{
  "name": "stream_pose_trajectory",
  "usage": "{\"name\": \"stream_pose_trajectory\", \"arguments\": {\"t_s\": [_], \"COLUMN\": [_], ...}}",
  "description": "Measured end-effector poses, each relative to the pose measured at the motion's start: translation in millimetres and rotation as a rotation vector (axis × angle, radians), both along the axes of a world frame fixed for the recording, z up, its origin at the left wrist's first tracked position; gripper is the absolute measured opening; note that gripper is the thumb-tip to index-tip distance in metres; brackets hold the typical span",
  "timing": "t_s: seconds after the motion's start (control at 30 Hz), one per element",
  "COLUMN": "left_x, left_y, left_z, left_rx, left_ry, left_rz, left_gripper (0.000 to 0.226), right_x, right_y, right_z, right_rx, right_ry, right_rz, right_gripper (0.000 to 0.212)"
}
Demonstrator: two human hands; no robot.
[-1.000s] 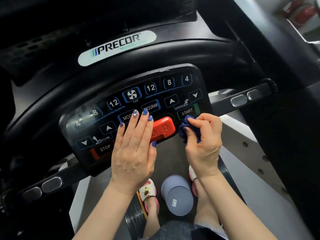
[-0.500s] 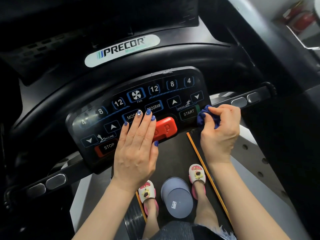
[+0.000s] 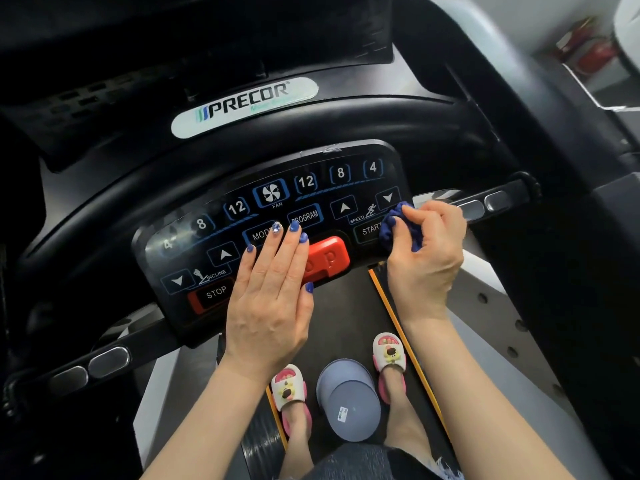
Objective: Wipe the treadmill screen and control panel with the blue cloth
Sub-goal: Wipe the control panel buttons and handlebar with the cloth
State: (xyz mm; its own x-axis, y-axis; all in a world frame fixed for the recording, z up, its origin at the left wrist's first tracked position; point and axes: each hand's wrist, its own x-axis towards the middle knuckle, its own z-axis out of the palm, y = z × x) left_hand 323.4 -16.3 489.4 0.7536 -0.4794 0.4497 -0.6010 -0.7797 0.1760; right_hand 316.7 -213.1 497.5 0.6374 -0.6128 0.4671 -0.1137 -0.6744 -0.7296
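Note:
The black treadmill control panel [image 3: 311, 161] curves across the middle, with numbered keys, arrow keys, a fan key and a red stop clip [image 3: 330, 259]. My left hand [image 3: 272, 299] lies flat and open on the panel's lower middle, fingertips at the MODE key. My right hand [image 3: 424, 258] pinches a bunched blue cloth [image 3: 396, 225] against the panel's right end, over the START key and below the speed down arrow. The dark screen [image 3: 138, 39] sits above the PRECOR label [image 3: 244, 105], mostly in shadow.
Black handlebars with metal sensor pads stick out left [image 3: 90, 368] and right [image 3: 485, 202] of the panel. Below, my feet in slippers stand on the belt beside a grey-blue round container [image 3: 348, 400]. A thick black upright [image 3: 519, 109] runs along the right.
My right hand has carried the cloth from just right of the red clip rightward and up to the panel's right end. My left hand has stayed flat in place.

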Motion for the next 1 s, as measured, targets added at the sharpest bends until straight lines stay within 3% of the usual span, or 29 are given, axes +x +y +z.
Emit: {"name": "stream_pose_trajectory", "arguments": {"t_s": [0.17, 0.37, 0.6, 0.73, 0.9, 1.0], "left_x": [-0.1, 0.8, 1.7, 1.0, 1.2, 0.7], "left_y": [-0.7, 0.5, 1.5, 1.6, 2.3, 2.0], "left_z": [0.2, -0.6, -1.7, -1.4, -1.5, -0.8], "left_rx": [0.0, -0.007, -0.006, -0.006, -0.004, -0.01], "left_ry": [-0.004, -0.018, -0.02, -0.017, -0.011, -0.007], "left_rz": [0.001, -0.003, -0.011, -0.01, -0.015, -0.015], "left_gripper": [0.052, 0.052, 0.052, 0.052, 0.053, 0.053], "right_x": [-16.3, 0.4, -9.6, -0.1, -8.6, -8.5], "right_y": [3.6, 0.6, -2.8, 11.0, 10.1, 8.2], "right_z": [-6.8, 0.3, -2.4, 3.8, -1.5, 0.4], "right_rx": [-0.036, -0.027, -0.108, -0.051, -0.15, -0.126], "right_ry": [0.059, -0.023, -0.012, -0.019, 0.001, -0.006], "right_rz": [0.047, -0.006, 0.119, 0.025, 0.205, 0.154], "right_gripper": [0.035, 0.011, 0.008, 0.007, 0.01, 0.01]}}
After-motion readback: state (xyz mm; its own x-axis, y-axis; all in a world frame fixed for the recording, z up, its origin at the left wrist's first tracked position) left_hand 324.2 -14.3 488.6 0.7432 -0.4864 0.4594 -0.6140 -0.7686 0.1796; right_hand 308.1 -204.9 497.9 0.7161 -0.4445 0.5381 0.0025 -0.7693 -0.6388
